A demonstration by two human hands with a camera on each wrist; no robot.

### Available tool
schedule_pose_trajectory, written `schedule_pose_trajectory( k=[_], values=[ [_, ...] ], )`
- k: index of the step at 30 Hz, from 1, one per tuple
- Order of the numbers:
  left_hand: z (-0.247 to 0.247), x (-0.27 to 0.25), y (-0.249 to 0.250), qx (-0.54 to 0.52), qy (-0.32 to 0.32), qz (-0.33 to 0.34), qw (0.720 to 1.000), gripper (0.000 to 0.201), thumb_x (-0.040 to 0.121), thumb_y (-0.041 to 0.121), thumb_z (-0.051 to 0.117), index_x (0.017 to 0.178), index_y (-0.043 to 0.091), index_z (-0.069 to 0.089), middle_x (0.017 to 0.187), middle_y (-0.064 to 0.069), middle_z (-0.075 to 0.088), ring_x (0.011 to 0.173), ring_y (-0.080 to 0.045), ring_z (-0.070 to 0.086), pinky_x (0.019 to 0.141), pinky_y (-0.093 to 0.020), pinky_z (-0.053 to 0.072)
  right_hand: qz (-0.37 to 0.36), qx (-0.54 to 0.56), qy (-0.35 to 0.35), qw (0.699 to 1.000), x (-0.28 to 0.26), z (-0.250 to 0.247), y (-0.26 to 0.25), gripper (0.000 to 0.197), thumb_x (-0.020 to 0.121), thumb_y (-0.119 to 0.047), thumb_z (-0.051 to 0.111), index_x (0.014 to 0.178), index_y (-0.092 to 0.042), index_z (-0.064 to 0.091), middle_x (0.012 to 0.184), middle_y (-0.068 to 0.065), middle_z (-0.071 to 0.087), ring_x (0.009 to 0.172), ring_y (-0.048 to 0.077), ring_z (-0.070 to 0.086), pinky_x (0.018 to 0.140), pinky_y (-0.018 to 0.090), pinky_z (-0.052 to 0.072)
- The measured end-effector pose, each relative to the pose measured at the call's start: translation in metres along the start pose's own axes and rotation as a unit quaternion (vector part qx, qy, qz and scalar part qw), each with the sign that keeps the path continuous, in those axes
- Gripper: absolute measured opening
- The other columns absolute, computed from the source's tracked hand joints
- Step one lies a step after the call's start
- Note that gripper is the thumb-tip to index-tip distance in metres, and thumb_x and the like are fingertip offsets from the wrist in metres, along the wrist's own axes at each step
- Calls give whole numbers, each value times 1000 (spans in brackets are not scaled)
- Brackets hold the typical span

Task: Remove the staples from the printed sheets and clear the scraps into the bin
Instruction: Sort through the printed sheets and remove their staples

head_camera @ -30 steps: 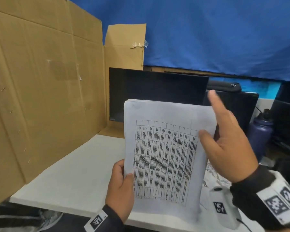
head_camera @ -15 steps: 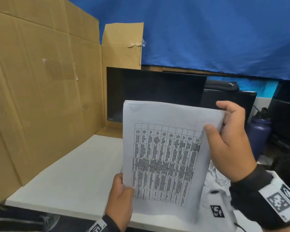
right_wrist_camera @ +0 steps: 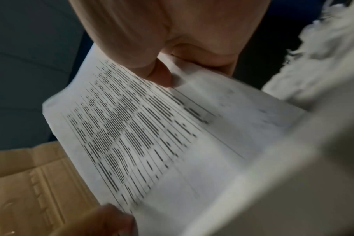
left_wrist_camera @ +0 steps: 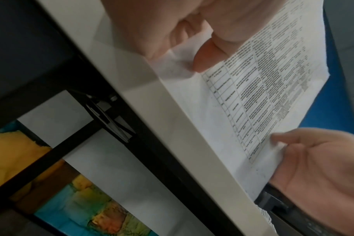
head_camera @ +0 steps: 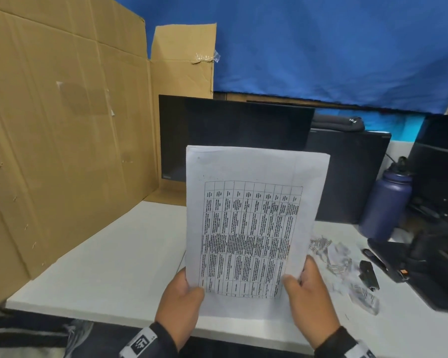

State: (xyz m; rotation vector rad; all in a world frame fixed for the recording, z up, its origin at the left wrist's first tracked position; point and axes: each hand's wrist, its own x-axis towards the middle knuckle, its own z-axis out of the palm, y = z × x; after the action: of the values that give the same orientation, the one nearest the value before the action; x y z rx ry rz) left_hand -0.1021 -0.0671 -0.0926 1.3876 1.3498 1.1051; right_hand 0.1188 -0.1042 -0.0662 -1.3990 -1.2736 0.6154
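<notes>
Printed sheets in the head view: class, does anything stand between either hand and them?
Nothing does. The left hand grips the bottom left corner of the printed sheets, and the right hand grips the bottom right edge; thumbs lie on the front. The paper scraps lie apart on the white desk.

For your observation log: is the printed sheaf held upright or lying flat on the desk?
Upright: both hands pinch the white printed sheaf by its bottom corners, lifted clear of the white desk.

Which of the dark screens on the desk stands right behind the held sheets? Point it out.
The left monitor, beside the cardboard; the printed sheets overlap its lower edge, while the other screens stand further right.
</notes>
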Motion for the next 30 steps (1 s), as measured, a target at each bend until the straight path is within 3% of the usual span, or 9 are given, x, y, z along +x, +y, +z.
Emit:
schedule_pose_trajectory(
  k=[3,6,11,17,20,23,25,28,30],
  values=[
    [1,-1,-1,5,6,6,1000,43,89,-3,51,106,32,68,97,16,77,95,-6,71,82,-27,56,49,-12,-16,999,-5,3,19,40,91,1,54,108,-35,52,106,-15,70,94,-4,64,75,16,45],
    [2,-3,0,2,6,33,999,29,92,10,66,106,35,66,100,21,76,97,-3,71,89,-29,56,52,-30,-16,998,-2,-1,22,45,86,0,60,114,-34,52,107,-16,70,93,-8,64,81,19,49],
    [6,-3,-1,14,23,50,998,23,95,16,66,102,38,66,97,32,73,90,9,69,86,-24,54,49,-40,-30,998,2,-10,21,48,84,-2,67,113,-36,49,109,-15,70,101,2,67,84,22,52],
    [8,-1,-6,4,30,47,998,23,96,16,66,103,37,67,97,28,74,91,6,69,84,-23,54,85,15,-2,996,-3,-18,29,24,84,-2,74,101,-16,65,94,-6,78,86,13,74,81,34,57],
    [8,-2,-8,1,25,49,998,23,95,17,66,106,38,66,98,29,74,91,5,70,84,-22,55,94,-42,19,994,-13,-13,45,14,90,-10,67,91,-24,67,86,-1,77,76,19,70,74,37,55],
    [7,-3,-10,-33,18,28,999,29,93,10,67,109,34,69,100,18,77,93,-3,73,90,-33,57,84,-121,15,989,-21,-7,53,23,96,-15,53,95,-35,63,89,-13,74,84,9,67,80,31,51],
    [5,-2,-14,-72,9,15,997,35,93,2,64,114,30,69,105,8,79,99,-12,74,93,-40,56,77,-155,18,985,-22,-9,47,23,97,-16,49,99,-37,59,91,-12,71,88,6,64,82,28,50],
    [3,-1,-13,-122,2,28,992,38,90,3,66,119,27,66,110,3,78,102,-15,73,92,-38,55,31,-118,19,992,-17,-12,23,33,98,-11,47,106,-41,56,96,-20,71,91,-1,62,77,21,46],
    [2,-1,-10,-157,6,40,987,43,81,4,67,119,23,63,110,-1,78,104,-19,73,89,-37,54,-25,-58,41,997,-11,-15,2,38,100,-9,45,116,-41,56,105,-28,69,99,-8,62,84,19,45]
  ],
)
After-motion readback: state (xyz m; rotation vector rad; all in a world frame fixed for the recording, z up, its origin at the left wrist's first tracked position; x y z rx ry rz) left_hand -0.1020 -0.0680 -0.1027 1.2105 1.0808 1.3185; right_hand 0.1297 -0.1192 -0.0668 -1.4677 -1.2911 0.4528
